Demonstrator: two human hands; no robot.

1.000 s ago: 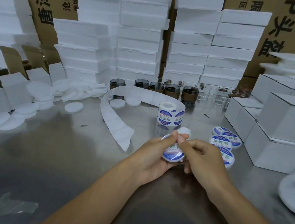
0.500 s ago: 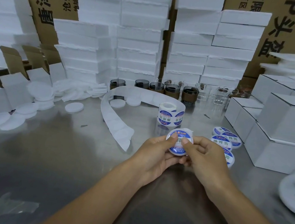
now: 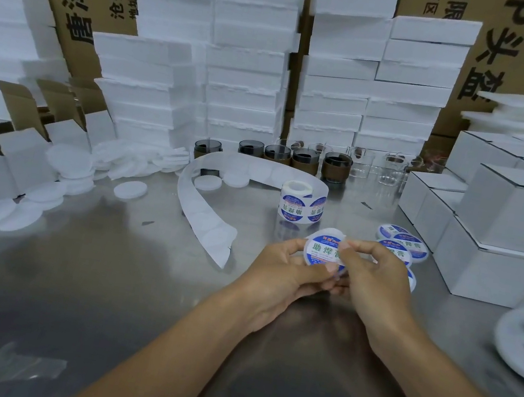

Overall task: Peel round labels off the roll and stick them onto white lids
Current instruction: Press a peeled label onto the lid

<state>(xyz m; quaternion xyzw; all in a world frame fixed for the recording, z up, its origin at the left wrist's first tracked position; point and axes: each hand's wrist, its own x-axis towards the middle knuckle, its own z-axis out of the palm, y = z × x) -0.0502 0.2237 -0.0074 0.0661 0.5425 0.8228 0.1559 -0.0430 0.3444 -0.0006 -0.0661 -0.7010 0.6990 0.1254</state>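
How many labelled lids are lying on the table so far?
4 labelled lids, all right of the label roll: two at the back, one nearer, one edge showing past the right hand. The hand may hide more.

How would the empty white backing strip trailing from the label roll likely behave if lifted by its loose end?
The backing strip is thin and curls in a loose arc, so probably floppy and light. It leads back to the label roll, standing on end; a tug might drag or tip it.
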